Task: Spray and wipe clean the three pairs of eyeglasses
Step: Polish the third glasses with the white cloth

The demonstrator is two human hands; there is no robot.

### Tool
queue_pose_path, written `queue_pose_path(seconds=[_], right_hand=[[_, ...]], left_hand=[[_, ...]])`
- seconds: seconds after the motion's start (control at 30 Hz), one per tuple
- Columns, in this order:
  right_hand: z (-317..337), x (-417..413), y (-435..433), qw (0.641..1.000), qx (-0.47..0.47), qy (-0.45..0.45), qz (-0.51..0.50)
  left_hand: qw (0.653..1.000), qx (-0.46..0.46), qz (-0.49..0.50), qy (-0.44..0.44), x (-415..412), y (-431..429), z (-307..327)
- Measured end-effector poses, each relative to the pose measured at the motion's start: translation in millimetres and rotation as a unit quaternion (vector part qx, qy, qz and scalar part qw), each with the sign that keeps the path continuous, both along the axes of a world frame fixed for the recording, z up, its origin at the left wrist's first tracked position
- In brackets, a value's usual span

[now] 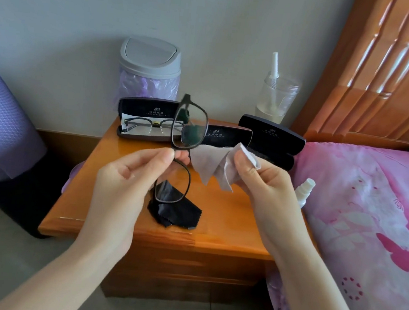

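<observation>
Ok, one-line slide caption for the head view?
Left hand pinches dark-framed glasses at the bridge; right hand holds grey cloth.

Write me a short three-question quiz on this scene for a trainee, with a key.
1. True or false: the right hand is empty.
2. What lies on the nightstand near its front edge? A a white tissue; B a black cloth; C a closed case.
3. Fill in: the left hand pinches the dark-framed glasses at the ____.
Key: 1 false, it holds a grey cloth; 2 B; 3 bridge.
</observation>
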State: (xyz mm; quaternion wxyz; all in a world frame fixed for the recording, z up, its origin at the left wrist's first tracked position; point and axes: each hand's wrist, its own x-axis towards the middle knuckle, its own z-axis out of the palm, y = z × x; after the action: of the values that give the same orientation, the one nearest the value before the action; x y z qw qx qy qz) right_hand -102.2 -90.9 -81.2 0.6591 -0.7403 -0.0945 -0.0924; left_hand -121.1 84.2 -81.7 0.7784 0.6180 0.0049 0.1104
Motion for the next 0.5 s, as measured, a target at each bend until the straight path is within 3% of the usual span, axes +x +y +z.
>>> queue_pose_path(seconds=[0.33, 0.5], right_hand=[[4.9, -8.7, 10.2, 0.988, -0.066, 0.053, 0.132], [-2.1, -15.1, 26.8, 0.988, 0.005, 0.076, 0.137]], left_hand=[[0.997, -0.056, -0.022, 0.048, 2.0, -1.0, -2.3], [0.995, -0.069, -0.046, 0.046, -1.7, -6.0, -6.5]])
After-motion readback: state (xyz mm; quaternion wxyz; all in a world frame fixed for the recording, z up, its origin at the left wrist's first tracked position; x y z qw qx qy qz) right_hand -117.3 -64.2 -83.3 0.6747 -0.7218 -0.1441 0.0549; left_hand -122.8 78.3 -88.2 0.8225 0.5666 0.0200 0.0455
